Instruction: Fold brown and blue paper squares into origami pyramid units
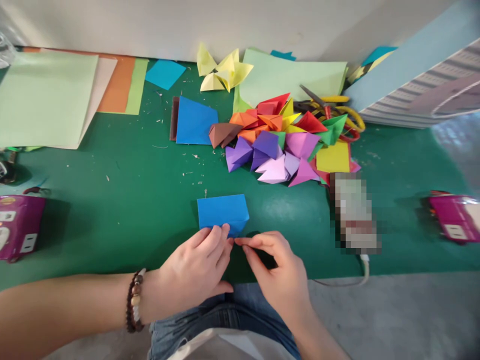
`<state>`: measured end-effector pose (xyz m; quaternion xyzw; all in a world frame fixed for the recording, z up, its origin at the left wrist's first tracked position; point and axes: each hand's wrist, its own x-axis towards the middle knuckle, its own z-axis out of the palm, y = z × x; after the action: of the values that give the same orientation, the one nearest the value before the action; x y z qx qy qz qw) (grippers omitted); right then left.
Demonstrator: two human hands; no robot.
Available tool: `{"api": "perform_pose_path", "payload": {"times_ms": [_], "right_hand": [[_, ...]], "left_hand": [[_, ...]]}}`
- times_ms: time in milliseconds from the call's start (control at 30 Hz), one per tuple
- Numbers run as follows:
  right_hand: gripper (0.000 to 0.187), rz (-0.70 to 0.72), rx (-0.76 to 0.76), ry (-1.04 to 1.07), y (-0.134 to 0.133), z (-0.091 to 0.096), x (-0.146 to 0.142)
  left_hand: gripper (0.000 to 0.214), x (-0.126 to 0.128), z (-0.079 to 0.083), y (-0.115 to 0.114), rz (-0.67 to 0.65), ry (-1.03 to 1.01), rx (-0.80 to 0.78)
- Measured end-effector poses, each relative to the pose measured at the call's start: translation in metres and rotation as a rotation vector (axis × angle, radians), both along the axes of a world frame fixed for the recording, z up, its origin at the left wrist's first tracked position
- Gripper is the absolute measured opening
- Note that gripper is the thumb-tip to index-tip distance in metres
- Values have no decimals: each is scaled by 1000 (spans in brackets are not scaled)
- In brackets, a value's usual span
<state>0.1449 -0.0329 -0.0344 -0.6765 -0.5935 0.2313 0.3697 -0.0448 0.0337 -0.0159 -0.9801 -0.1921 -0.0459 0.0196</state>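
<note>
A blue paper folded into a flat rectangle [223, 214] lies on the green mat, just ahead of my hands. My left hand [195, 267] presses its near edge, fingers on top, and a beaded bracelet [134, 300] circles that wrist. Beside it, my right hand [272, 272] brings thumb and fingertips together at the paper's near right corner; whether they grip the paper is hard to see. Farther ahead stands a heap of folded colourful paper pieces [273, 145], in purple, red, orange, yellow and green.
Ahead lie a blue sheet [195, 121], yellow folded pieces [221, 72], and yellow-handled scissors [330, 112]. Paper sheets [47, 95] are stacked at left. Magenta packets [20, 227] stand on the left side, a blurred white object [354, 212] right, with paper scraps scattered.
</note>
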Motion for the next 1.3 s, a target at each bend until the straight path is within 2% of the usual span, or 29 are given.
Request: {"api": "perform_pose_path", "payload": {"times_ms": [167, 533, 867, 1067, 1167, 1300], "right_hand": [[8, -17, -2, -98, 8, 2, -3], [6, -112, 5, -131, 26, 2, 10], [4, -141, -10, -131, 28, 1, 9], [5, -232, -21, -103, 28, -6, 16], [5, -213, -6, -93, 27, -6, 19], [8, -138, 96, -167, 30, -2, 22]], "left_hand": [[81, 6, 0, -3, -9, 15, 56], [83, 1, 3, 3, -16, 36, -30], [85, 0, 3, 6, -16, 54, -80], [84, 0, 2, 6, -16, 18, -99], [82, 0, 3, 8, -9, 11, -126], [74, 0, 7, 15, -23, -49, -185]]}}
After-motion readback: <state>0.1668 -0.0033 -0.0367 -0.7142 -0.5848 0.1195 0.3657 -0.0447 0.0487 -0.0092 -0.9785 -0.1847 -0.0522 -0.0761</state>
